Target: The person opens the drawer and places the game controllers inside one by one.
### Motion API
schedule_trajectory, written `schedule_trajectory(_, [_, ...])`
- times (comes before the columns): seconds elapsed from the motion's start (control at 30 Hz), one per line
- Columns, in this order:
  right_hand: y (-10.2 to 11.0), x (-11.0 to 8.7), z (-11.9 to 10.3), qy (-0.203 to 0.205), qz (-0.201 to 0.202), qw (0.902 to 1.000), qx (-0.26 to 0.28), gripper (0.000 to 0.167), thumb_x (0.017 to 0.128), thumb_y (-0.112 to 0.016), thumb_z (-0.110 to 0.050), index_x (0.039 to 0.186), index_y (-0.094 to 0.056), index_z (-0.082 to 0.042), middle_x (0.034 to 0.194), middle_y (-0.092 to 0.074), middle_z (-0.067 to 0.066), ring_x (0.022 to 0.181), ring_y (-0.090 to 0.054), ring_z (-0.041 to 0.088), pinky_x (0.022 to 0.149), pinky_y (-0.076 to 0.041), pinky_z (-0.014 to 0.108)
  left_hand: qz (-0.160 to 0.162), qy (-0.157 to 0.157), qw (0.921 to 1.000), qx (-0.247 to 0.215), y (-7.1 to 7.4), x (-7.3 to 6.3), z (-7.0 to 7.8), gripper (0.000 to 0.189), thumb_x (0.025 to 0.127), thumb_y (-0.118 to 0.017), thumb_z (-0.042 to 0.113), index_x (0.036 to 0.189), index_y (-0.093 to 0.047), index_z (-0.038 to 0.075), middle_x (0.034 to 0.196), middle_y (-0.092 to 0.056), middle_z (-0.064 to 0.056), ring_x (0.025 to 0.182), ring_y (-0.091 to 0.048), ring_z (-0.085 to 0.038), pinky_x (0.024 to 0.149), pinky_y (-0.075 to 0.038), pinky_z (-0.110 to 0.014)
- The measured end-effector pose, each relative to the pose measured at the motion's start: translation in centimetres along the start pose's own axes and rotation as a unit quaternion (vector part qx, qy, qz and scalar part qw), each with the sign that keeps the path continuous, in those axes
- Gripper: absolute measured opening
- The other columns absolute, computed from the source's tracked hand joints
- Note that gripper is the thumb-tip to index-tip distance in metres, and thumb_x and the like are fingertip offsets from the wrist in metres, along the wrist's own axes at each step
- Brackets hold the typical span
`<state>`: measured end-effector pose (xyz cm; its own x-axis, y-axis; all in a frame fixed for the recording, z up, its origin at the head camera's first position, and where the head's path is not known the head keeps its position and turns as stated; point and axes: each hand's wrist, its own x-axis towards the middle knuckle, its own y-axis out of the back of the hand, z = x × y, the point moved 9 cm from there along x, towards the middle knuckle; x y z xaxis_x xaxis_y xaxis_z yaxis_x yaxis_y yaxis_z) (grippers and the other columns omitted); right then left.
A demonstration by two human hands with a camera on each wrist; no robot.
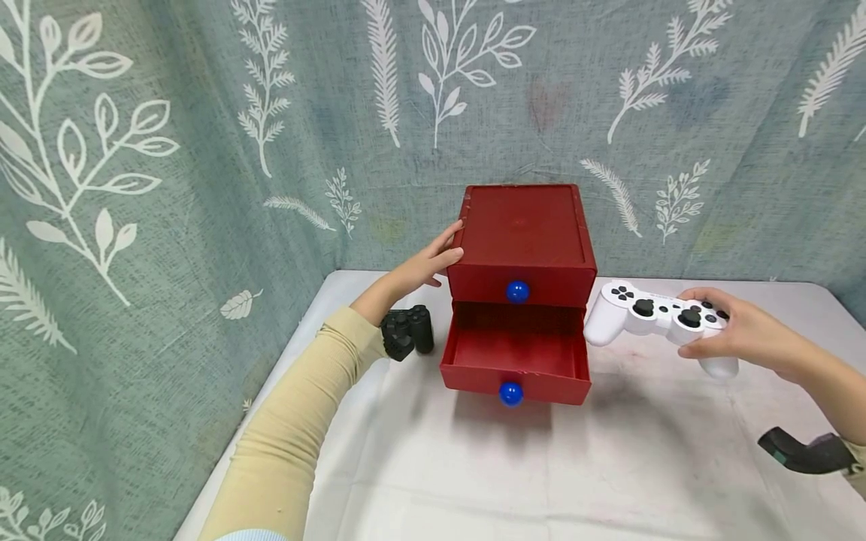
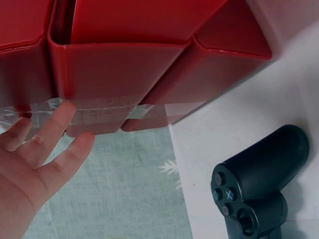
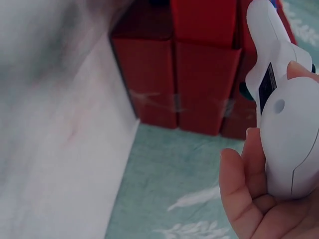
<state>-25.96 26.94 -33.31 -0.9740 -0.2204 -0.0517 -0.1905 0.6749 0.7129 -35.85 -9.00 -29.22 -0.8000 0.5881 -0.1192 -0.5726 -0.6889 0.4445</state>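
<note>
Left hand [image 1: 428,269] spread, empty, at red cabinet [image 1: 521,225] near surface [image 1: 419,466] back edge. Right hand [image 1: 739,330] grips white controller [image 1: 666,306] one-ended; off-centre weight could twist it into lower drawer [image 1: 473,378].

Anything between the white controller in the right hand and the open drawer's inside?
Only the right wall of the open drawer; the white controller probably has to clear it. Nothing visible blocks the front part from above; the top drawer covers the back.
</note>
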Motion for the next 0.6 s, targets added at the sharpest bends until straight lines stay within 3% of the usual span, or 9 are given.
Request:
schedule_trajectory(0.23, [-0.7,-0.3,-2.7,0.035,-0.029,0.9983,0.036,0.052,0.072,-0.076,-0.013,0.112,-0.046,-0.026,0.090,-0.056,0.000,0.072,-0.055,0.012,0.060,-0.045,0.029,0.009,0.000,1.0000,0.002,0.6,1.6,-2.3,0.063,0.093,-0.036,0.041,0.145,-0.001,0.042,0.154,-0.008,-0.004,0.123,-0.042,-0.035,0.094,-0.036,-0.056])
schedule_trajectory(0.6, [-1.4,-0.5,-4.0,0.044,-0.050,0.9969,0.042,0.054,0.070,-0.077,-0.012,0.113,-0.046,-0.024,0.090,-0.055,0.003,0.072,-0.055,0.013,0.060,-0.044,0.028,0.016,-0.006,0.9998,0.009,0.7,1.6,-2.6,0.063,0.091,-0.038,0.050,0.144,-0.003,0.046,0.153,-0.012,-0.003,0.120,-0.045,-0.034,0.091,-0.037,-0.055])
